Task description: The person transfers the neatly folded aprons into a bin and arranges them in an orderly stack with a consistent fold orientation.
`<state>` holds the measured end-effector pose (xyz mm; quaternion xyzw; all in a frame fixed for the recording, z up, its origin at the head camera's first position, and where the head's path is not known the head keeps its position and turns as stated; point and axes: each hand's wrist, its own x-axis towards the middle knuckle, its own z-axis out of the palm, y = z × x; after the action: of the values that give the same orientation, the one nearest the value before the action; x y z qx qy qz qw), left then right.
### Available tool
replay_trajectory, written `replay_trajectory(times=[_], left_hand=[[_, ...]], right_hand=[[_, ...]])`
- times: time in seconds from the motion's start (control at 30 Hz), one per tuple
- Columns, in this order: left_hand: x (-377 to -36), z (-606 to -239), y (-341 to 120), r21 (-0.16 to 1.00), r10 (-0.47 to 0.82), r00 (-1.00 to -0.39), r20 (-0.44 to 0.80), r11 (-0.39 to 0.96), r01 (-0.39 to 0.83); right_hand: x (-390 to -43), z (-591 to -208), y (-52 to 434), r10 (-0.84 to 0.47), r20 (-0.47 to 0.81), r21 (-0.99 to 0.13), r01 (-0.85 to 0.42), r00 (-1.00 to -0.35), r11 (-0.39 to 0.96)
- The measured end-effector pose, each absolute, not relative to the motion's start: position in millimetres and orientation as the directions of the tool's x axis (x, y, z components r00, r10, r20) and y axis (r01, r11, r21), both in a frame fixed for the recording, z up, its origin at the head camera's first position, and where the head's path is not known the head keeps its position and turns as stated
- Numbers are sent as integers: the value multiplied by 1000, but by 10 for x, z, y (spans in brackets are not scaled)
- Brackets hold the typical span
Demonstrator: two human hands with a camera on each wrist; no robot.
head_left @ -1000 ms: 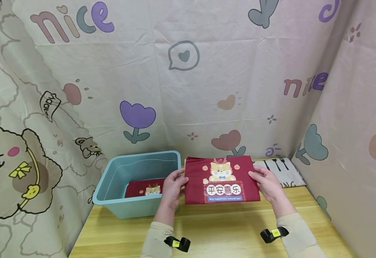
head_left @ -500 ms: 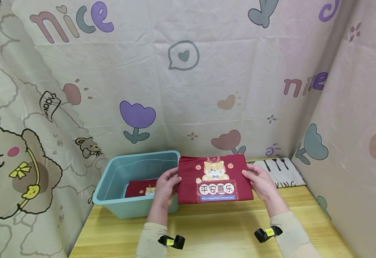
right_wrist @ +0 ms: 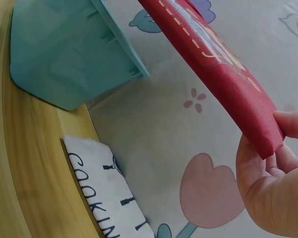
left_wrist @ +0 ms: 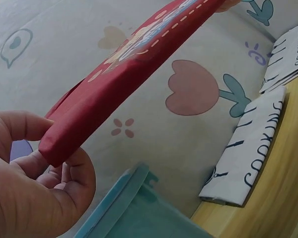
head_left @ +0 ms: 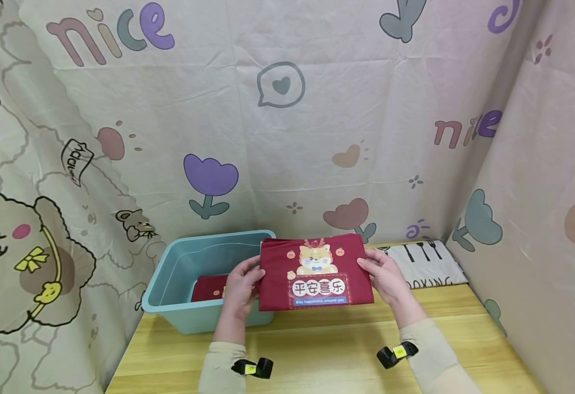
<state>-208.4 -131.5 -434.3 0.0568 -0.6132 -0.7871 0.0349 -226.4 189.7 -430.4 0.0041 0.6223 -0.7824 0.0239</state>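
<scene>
A folded red cloth [head_left: 275, 279] with a cartoon animal print and white lettering is stretched flat between my two hands above the table. My left hand [head_left: 240, 287] pinches its left edge, thumb on the front and fingers behind. At the opposite edge my right hand [head_left: 388, 279] holds it the same way. In the head view the cloth's left end overlaps the right end of a blue-green plastic bin [head_left: 203, 320]. Inside that bin lies another folded red cloth [head_left: 207, 288], partly hidden behind my left hand. Both wrist views show the held cloth as a thick, layered bundle.
At the back right of the wooden table [head_left: 327, 361] lie folded white cloths with dark utensil prints and lettering; the left wrist view shows a nearer white cloth [left_wrist: 243, 148] and a farther white cloth [left_wrist: 288, 57]. Printed curtains [head_left: 287, 153] enclose the back and sides.
Both hands have moved left together with the red cloth, which now overlaps the bin's right end. More of the white cloth at the right shows. The grip stays the same.
</scene>
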Motion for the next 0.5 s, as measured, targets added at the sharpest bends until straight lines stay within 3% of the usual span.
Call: replay_trajectory(times=[0.5], left_hand=[[-2072, -4338, -1475, 973, -181, -981, -64, -230, -21]], right_hand=[[-2305, -4310, 1686, -54, -48, -974, 59, -997, -220]])
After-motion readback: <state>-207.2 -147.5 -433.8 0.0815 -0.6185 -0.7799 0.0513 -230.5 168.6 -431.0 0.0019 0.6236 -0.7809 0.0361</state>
